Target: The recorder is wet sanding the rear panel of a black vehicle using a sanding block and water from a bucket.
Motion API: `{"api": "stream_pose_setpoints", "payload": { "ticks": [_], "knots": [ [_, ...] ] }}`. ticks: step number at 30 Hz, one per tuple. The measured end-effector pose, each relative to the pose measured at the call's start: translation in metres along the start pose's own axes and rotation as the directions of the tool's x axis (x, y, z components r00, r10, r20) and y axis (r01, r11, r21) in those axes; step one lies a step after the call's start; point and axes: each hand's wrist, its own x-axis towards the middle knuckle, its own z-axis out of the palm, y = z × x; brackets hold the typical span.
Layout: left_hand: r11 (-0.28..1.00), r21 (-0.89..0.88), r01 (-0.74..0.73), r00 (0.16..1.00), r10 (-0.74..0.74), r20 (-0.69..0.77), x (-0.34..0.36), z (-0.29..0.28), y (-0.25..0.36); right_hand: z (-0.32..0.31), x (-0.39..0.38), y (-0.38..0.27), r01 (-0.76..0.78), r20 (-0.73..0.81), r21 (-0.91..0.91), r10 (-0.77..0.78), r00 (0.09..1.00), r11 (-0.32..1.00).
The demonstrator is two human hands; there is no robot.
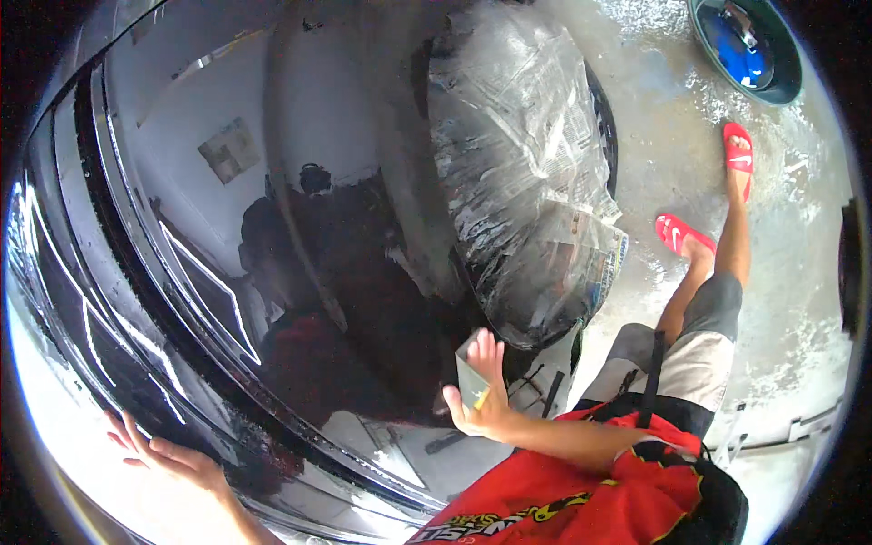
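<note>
My left hand (pixel 177 463) lies at the lower left on the glossy black car body (pixel 363 272), its fingers apart and nothing visible in them. My right hand (pixel 490 404) is lower centre, holding a grey flat pad or folded sheet (pixel 470 381) with a small yellow mark against the paintwork. Just above it, the car's wheel is masked with newspaper and clear plastic (pixel 518 145). Dark reflections cover the curved panel, and long grooves with bright streaks run down its left side.
My feet (pixel 736 154) in red slide sandals stand on the wet, mottled concrete floor (pixel 790 245) at the right. A dark green basin (pixel 790 77) with a blue and black item in it sits at the top right. A dark round object (pixel 852 268) is at the right edge.
</note>
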Motion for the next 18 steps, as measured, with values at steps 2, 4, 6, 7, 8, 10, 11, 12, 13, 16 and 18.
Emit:
{"api": "stream_pose_setpoints", "payload": {
  "ticks": [2, 4, 6, 7, 8, 10, 11, 12, 13, 16, 18],
  "knots": [
    [1.000, -0.012, -0.002, 1.000, 0.002, -0.003, -0.003, 0.001, -0.005, -0.013, 0.063, -0.011, 0.112, 0.042, -0.002, -0.112, 0.993, 0.994],
    [1.000, -0.019, -0.023, 1.000, 0.023, -0.005, -0.001, 0.009, 0.005, -0.039, 0.190, -0.048, 0.164, -0.131, -0.185, -0.190, 0.973, 0.969],
    [0.995, -0.102, -0.008, 0.999, 0.012, 0.033, -0.001, 0.026, 0.021, -0.075, 0.330, -0.051, 0.249, -0.362, -0.435, -0.421, 0.832, 0.865],
    [0.998, -0.043, -0.046, 0.999, 0.045, -0.009, 0.011, -0.004, 0.008, -0.100, 0.395, -0.083, 0.310, -0.496, -0.348, -0.454, 0.740, 0.885],
    [0.996, -0.037, -0.081, 0.996, 0.080, -0.024, 0.016, -0.002, 0.014, -0.129, 0.465, -0.069, 0.321, -0.544, -0.402, -0.506, 0.669, 0.857],
    [0.994, -0.003, -0.107, 0.994, 0.107, -0.009, 0.013, 0.002, 0.006, -0.251, 0.505, -0.076, 0.038, 0.338, 0.431, -0.200, 0.920, 0.902],
    [0.990, -0.040, -0.134, 0.991, 0.133, -0.026, 0.012, 0.010, 0.018, -0.272, 0.516, -0.046, -0.065, -0.175, 0.090, 0.080, 0.981, 0.994],
    [0.989, -0.090, -0.120, 0.992, 0.117, -0.036, 0.010, 0.009, 0.034, -0.334, 0.527, -0.001, 0.210, -0.203, 0.131, -0.182, 0.962, 0.969],
    [0.993, -0.054, -0.105, 0.994, 0.107, 0.034, 0.004, 0.003, 0.044, -0.371, 0.502, 0.017, 0.192, -0.132, 0.707, -0.139, 0.981, 0.680],
    [0.948, -0.310, -0.076, 0.988, 0.113, 0.102, 0.007, 0.009, 0.144, -0.481, 0.441, 0.101, 0.047, -0.299, 0.636, 0.189, 0.935, 0.771],
    [0.718, -0.695, 0.047, 0.955, 0.172, 0.243, 0.010, 0.019, 0.244, -0.526, 0.408, 0.142, 0.046, -0.410, 0.660, 0.308, 0.858, 0.750]
  ]
}}
